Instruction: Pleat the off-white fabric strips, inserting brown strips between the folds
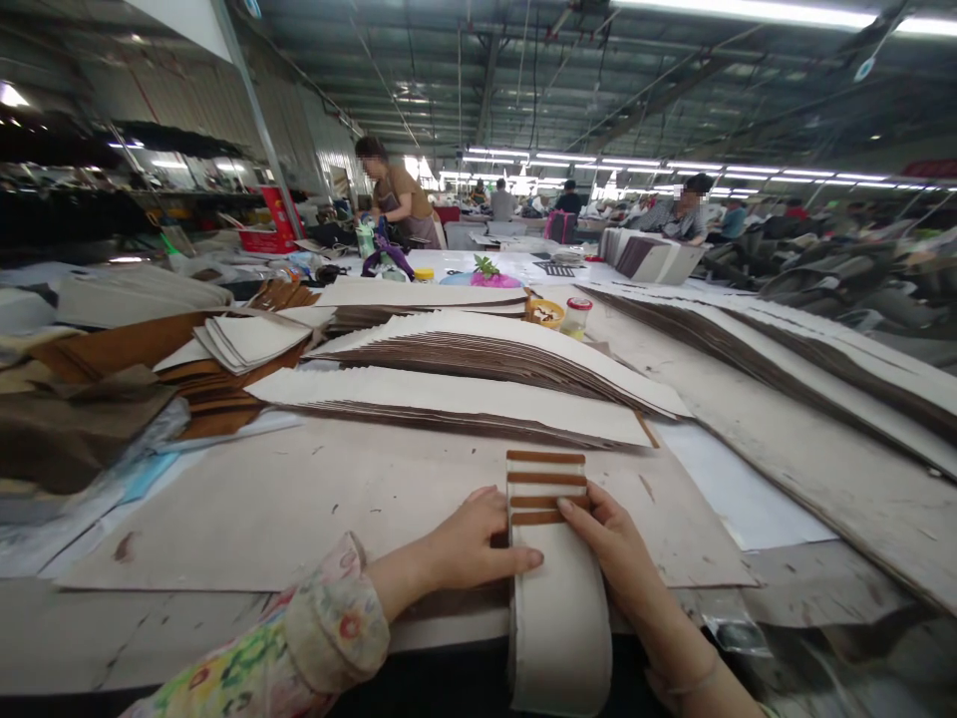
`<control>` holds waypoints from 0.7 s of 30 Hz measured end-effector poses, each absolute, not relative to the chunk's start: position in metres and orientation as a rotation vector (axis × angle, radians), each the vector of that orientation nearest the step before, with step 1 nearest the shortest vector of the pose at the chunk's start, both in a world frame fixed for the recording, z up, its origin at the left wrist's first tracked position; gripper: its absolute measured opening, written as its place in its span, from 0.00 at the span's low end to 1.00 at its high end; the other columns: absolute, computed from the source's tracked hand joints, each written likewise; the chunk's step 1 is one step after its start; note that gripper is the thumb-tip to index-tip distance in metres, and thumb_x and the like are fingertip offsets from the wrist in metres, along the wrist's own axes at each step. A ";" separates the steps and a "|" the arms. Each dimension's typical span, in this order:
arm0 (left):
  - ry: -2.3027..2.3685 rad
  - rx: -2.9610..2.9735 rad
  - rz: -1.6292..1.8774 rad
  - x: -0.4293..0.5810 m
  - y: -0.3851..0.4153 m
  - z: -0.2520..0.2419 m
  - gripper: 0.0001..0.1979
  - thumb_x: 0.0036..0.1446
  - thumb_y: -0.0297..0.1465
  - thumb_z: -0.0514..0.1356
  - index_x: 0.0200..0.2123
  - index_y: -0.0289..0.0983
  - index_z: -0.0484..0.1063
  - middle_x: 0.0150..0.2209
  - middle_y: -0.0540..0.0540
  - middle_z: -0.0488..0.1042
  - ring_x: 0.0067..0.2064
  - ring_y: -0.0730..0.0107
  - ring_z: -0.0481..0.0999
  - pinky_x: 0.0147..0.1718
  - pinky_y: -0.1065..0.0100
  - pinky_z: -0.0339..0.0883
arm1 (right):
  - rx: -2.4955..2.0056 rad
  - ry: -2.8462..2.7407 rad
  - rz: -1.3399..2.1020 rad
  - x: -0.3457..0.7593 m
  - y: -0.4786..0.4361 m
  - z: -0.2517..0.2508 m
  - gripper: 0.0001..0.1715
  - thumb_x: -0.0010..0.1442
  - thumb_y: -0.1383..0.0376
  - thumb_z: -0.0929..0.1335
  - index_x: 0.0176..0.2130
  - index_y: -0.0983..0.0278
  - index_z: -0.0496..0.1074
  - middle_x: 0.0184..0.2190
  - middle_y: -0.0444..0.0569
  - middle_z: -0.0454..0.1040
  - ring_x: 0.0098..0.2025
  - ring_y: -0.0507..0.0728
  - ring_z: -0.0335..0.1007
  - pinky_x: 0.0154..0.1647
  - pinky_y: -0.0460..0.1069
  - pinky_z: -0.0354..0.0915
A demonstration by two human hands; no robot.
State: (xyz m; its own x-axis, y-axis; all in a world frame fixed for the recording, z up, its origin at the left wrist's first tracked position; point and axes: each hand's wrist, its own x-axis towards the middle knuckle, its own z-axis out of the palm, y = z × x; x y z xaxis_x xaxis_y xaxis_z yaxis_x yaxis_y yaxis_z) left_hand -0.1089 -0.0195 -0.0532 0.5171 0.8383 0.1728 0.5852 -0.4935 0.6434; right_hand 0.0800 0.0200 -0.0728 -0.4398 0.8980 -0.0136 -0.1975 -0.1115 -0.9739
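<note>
A small stack of off-white strips with brown edges (pixel 549 558) lies at the near edge of the worktable and droops over it towards me. The strips are stepped, so several brown edges show at their far end. My left hand (pixel 468 543) rests on the left side of the stack, fingers closed, thumb lying across the top strip. My right hand (pixel 609 553) holds the right side, its fingertips on the brown edges.
Long fanned rows of the same off-white and brown pieces (pixel 478 384) cover the table beyond, and more run along the right (pixel 785 369). Brown material is piled at the left (pixel 90 419). Small jars (pixel 575 317) stand mid-table. Other people work at tables far behind.
</note>
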 end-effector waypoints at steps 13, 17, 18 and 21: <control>1.011 2.154 0.752 -0.105 -0.018 -0.049 0.20 0.58 0.40 0.50 0.50 0.38 0.66 0.51 0.47 0.67 0.52 0.60 0.64 0.54 0.62 0.51 | -0.757 -1.171 1.897 0.084 0.018 -0.070 0.20 0.51 0.54 0.68 0.41 0.63 0.71 0.35 0.50 0.76 0.39 0.62 0.71 0.36 0.54 0.66; 0.984 2.146 0.775 -0.105 -0.018 -0.051 0.20 0.58 0.40 0.50 0.50 0.38 0.67 0.50 0.46 0.68 0.51 0.61 0.65 0.54 0.63 0.52 | -0.717 -1.177 1.908 0.084 0.018 -0.067 0.19 0.52 0.55 0.67 0.42 0.62 0.70 0.37 0.50 0.75 0.40 0.62 0.70 0.36 0.53 0.66; 0.984 2.143 0.774 -0.105 -0.018 -0.051 0.20 0.58 0.41 0.50 0.49 0.38 0.67 0.50 0.46 0.69 0.51 0.61 0.65 0.53 0.63 0.52 | -0.723 -1.182 1.904 0.084 0.017 -0.067 0.19 0.53 0.55 0.67 0.42 0.62 0.70 0.37 0.50 0.75 0.41 0.62 0.70 0.36 0.53 0.66; 0.994 2.141 0.761 -0.105 -0.018 -0.051 0.21 0.58 0.42 0.49 0.50 0.38 0.67 0.50 0.46 0.69 0.51 0.60 0.65 0.54 0.62 0.52 | -0.758 -1.192 1.896 0.084 0.017 -0.065 0.21 0.51 0.54 0.68 0.42 0.62 0.70 0.37 0.50 0.75 0.40 0.62 0.70 0.35 0.53 0.67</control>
